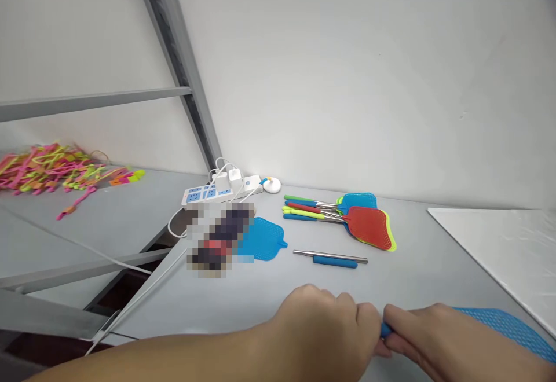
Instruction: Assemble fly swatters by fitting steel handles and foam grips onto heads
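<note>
Near the front edge of the view, my left hand (325, 330) is closed in a fist, thumb side against my right hand. My right hand (443, 335) pinches the blue neck of a fly swatter (508, 324), whose mesh head spreads out behind that hand. A bit of blue shows between the two hands and runs into the left fist; what lies inside the fist is hidden. Beyond the hands, a metal rod (339, 255) rests beside a blue handle grip (335, 262). A loose blue swatter head (264, 240) lies farther left, partly covered by a pixelated patch.
Several fly swatters (367, 227) in red, blue and yellow-green are piled near the wall. A power strip (195, 195) with plugged-in chargers and cables stands by the metal frame (186, 69). Pink and yellow strips (47, 168) lie at left, a white panel (499, 243) at right.
</note>
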The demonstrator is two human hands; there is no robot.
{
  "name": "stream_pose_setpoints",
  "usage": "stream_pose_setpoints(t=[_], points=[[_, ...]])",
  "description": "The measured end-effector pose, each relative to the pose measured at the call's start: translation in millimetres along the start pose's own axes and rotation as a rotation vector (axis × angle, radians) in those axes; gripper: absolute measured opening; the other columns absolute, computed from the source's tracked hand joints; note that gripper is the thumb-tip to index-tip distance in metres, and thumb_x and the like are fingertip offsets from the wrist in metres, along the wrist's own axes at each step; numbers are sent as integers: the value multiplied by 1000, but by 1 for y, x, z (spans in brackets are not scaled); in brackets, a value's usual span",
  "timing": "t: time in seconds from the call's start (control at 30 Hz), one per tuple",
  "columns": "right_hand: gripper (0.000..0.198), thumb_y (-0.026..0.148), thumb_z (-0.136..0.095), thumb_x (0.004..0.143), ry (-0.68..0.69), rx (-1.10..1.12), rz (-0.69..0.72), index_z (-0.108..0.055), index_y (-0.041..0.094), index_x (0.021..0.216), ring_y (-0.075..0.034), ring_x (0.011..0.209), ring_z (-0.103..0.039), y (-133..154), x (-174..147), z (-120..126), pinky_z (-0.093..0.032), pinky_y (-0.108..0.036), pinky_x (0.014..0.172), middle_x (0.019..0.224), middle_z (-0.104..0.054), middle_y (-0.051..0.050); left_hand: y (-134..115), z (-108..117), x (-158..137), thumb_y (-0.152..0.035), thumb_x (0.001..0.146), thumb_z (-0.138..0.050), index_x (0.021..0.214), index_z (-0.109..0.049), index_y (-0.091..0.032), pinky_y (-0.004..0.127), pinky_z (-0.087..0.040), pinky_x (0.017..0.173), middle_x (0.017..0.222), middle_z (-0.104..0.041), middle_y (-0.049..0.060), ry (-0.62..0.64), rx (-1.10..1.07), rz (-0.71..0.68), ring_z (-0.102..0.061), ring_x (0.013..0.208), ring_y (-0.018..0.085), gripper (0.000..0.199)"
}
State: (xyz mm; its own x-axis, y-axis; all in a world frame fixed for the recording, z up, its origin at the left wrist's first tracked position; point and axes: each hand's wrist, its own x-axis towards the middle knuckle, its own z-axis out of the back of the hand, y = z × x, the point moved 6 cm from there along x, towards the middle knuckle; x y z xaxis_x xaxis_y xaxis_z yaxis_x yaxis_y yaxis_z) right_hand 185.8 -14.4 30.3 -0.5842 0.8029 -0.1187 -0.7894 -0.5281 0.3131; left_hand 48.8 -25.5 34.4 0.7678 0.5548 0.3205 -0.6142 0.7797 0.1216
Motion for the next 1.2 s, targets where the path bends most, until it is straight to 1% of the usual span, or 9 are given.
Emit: stream_pose_setpoints(t=[0.17, 0.33, 0.5, 0.6, 0.8, 0.9, 1.03, 1.1, 1.2], points=[[18, 6, -50, 79, -16, -239, 213, -48, 24, 77, -16, 44, -56, 33, -6, -3, -18, -29, 44, 64, -64, 2, 0, 0, -11, -38, 94, -47, 86, -53, -20, 28, -18, 39, 64, -62, -1, 466, -267, 143, -57, 44, 19, 20], [24, 2, -47, 71, -215, -452, 387, -42, 25, 77, -16, 41, -48, 42, -20, 5, -13, -33, 44, 61, -54, 4, 10, 18, -15, -34, 96, -39, 74, -48, -23, 23, -23, 40, 60, -53, -5, 618, -696, 305, -43, 41, 10, 26], [17, 10, -50, 77, -332, -589, 457, -41, 25, 76, -17, 47, -44, 40, -31, 4, -14, -36, 49, 63, -51, 4, 4, 0, -17, -43, 97, -31, 68, -44, -22, 22, -34, 46, 57, -47, -4, 867, -1180, 439, -42, 48, 11, 38], [15, 20, -51, 86, -332, -615, 442, -41, 25, 76, -18, 49, -42, 35, -35, 3, -15, -36, 51, 63, -49, 4, -5, -15, -22, -52, 96, -33, 75, -44, -23, 22, -29, 39, 53, -38, -6, 1043, -1405, 561, -32, 40, 10, 37], [18, 27, -49, 92, -331, -595, 403, -42, 25, 76, -18, 50, -43, 25, -35, 5, -18, -36, 52, 63, -49, 4, -14, -21, -17, -46, 98, -35, 75, -39, -23, 22, -17, 38, 55, -29, -9, 1182, -1687, 628, -20, 37, 7, 33], [14, 24, -52, 90, -284, -548, 361, -45, 25, 78, -18, 51, -46, 14, -32, 1, -20, -34, 51, 65, -53, 3, -6, -18, -6, -50, 98, -32, 76, -44, -22, 22, -27, 43, 58, -39, -6, 1086, -1488, 532, -32, 43, 9, 38], [18, 21, -44, 95, -67, -199, 92, -49, 25, 78, -15, 50, -50, -12, -28, 4, -23, -29, 46, 67, -59, 4, 12, -8, 13, -39, 99, -37, 87, -55, -22, 26, -33, 51, 71, -57, -1, 648, -687, 368, -50, 58, 15, 27], [24, 25, -38, 99, 35, 69, -26, -53, 25, 81, -12, 50, -52, -16, -28, 13, -27, -25, 44, 68, -62, 4, 8, 4, 20, -29, 96, -43, 91, -56, -21, 29, -32, 51, 72, -59, 1, 417, -265, 198, -55, 61, 20, 16], [28, 28, -35, 100, 162, 330, 13, -62, 29, 92, -11, 57, -57, -2, -22, 31, -34, -23, 46, 77, -67, 4, -13, 19, 23, -16, 88, -45, 91, -56, -18, 34, -36, 53, 72, -57, 3, 138, 59, -140, -55, 62, 22, 11]])
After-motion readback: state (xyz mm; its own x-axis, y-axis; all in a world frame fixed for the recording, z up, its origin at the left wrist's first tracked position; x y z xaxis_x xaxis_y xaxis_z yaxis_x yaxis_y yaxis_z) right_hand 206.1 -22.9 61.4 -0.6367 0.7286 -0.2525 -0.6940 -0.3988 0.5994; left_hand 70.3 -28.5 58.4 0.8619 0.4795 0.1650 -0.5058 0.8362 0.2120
